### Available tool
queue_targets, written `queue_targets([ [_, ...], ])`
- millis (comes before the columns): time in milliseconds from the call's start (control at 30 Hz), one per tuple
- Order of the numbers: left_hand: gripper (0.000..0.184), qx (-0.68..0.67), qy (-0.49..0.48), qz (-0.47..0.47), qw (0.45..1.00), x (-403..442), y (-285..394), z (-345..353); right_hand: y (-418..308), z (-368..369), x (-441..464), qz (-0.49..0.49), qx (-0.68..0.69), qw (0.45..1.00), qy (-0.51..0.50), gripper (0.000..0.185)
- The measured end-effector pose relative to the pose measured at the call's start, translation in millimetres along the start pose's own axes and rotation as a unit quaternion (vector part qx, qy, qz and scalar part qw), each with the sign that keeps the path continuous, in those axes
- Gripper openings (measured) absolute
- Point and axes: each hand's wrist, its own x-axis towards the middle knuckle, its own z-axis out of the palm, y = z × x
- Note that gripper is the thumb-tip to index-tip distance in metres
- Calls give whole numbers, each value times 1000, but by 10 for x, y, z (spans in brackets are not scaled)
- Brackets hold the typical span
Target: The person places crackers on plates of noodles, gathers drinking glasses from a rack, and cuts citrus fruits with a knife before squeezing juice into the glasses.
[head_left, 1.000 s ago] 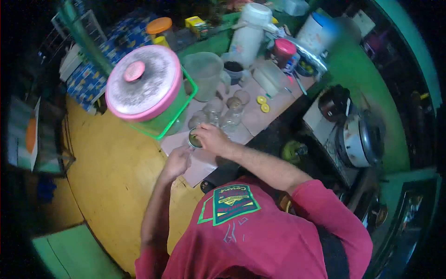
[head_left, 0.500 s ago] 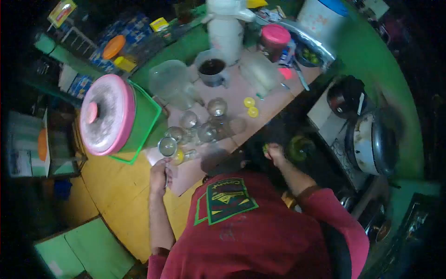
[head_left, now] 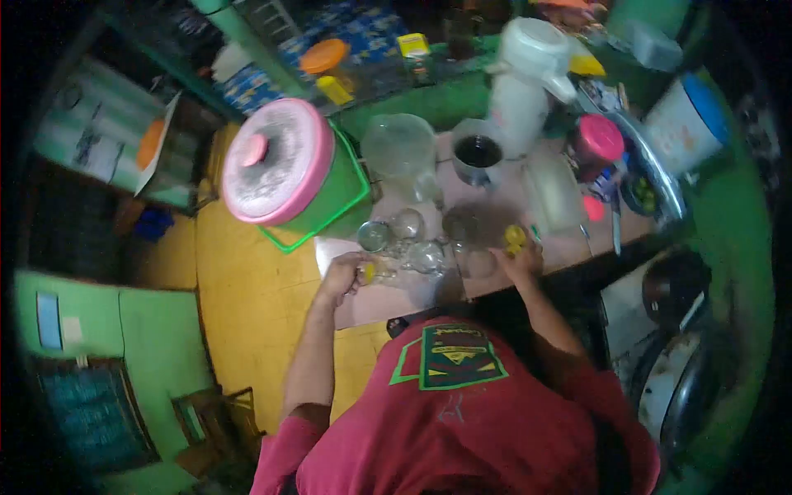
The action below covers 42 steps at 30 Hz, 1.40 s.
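Observation:
My left hand is at the table's front left, fingers curled, beside a yellow citrus half at the glasses; what the fingers hold is blurred. On the right, my right hand has its fingers closed at yellow citrus halves on the tabletop and appears to grip one. Between the hands stand several clear glass cups, one with a strainer-like round top. Behind them are a clear plastic pitcher and a metal mug of dark liquid.
A pink-lidded green cooler stands at the table's left. Along the back are a white thermos and a pink-lidded jar. A knife lies at the right, near a bowl of green fruit. Pots sit lower right.
The view has swung left, so the table appears farther right. My right hand has moved from beyond the table's front edge onto the citrus halves. My left hand stays near the glasses.

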Motion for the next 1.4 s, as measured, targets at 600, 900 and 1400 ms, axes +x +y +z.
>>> queue_targets([
  [600,23,61,-80,82,992,164,-229,-376,-2325,315,-253,-314,217,902,-200,41],
  [900,22,326,-84,243,910,-10,-64,-548,-2574,588,-72,-513,13,773,-372,44],
  [1400,28,90,-76,111,987,257,-237,-406,-2846,568,-107,-451,-133,794,-385,45],
])
